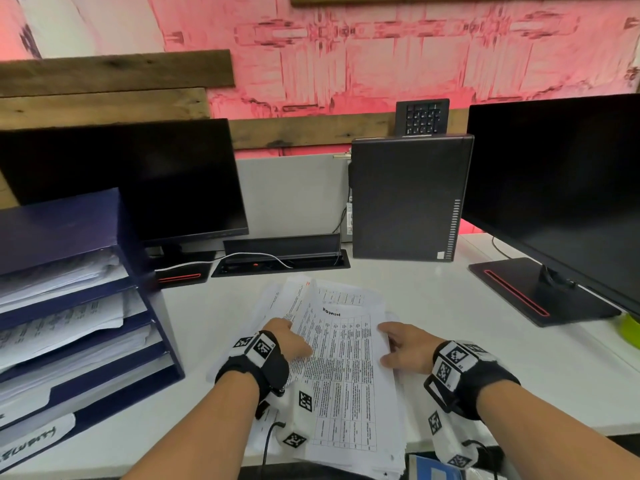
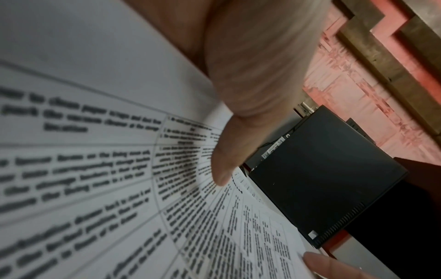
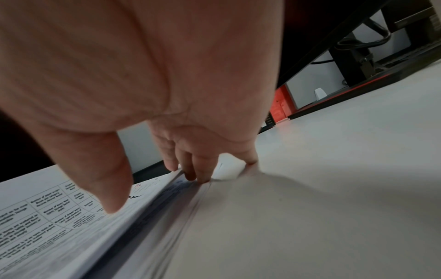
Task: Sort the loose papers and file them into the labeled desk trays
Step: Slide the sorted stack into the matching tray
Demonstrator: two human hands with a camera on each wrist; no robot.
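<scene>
At the far left of the desk stands a dark blue tiered paper tray (image 1: 152, 303), its shelves already stuffed with sheets and its lowest lip carrying a handwritten label (image 1: 31, 445) facing the person, presumably so each tier can be read before filing. Behind it sits a dark monitor (image 1: 138, 174). The loose paper stack (image 1: 346, 375) lies in the middle of the white desk (image 1: 467, 306), straight ahead of the person and overhanging the near edge, within easy reach of the tray. The top sheet is a printed table with a handwritten word at its head, likely the category that decides its tier. The left hand (image 1: 292, 341) rests on the stack's left side with its fingers tucked under lifted sheets and the thumb (image 2: 224, 169) stretched flat over the print; whether it pinches anything I cannot tell. The right hand (image 1: 403, 348) braces the right edge, its fingertips (image 3: 203, 177) curled down against the side of the pile while the thumb (image 3: 112, 192) hovers above the top page, probably squaring the papers so they can be leafed through. Further right stand a black desktop computer (image 1: 405, 199) and a second monitor (image 1: 561, 178)
</scene>
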